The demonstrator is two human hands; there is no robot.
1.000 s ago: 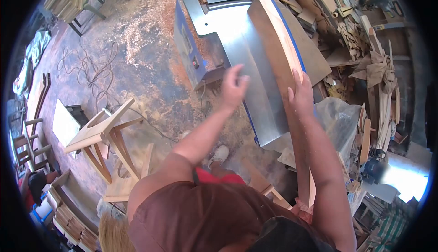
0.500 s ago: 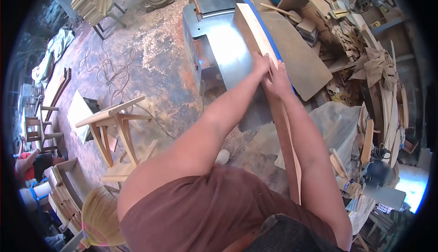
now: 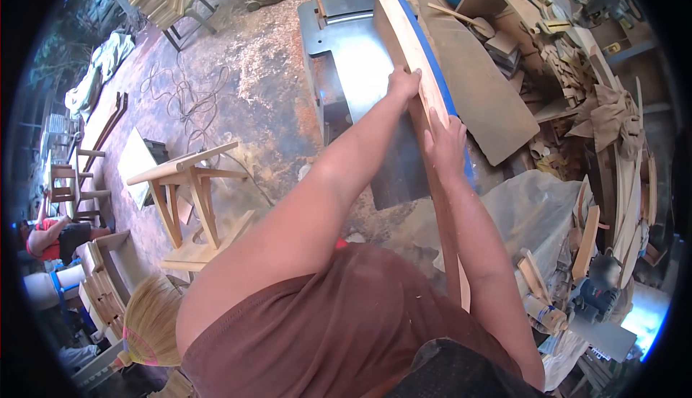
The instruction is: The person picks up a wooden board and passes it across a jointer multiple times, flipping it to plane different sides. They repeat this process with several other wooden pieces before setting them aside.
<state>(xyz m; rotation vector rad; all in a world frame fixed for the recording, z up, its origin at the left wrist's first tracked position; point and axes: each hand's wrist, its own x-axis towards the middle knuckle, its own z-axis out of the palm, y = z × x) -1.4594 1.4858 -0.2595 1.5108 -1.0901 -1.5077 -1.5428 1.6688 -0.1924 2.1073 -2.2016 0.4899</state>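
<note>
Board [image 3: 431, 94], near end hidden, has left hand [image 3: 405, 83] gripping its edge, right hand [image 3: 447, 146] spread against it.

A long, squared wooden beam [image 3: 432, 97] lies on the flat silver metal machine table [image 3: 358, 66], overhanging its near end. Left of that table, my feed shows a pale angular wooden furniture frame [image 3: 193, 189]; right, a broad brown board [image 3: 479, 95].

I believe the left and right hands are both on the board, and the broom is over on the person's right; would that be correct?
Not quite: the broom is on the person's left, as the head view shows. The left hand and right hand are indeed both on the board.
</note>
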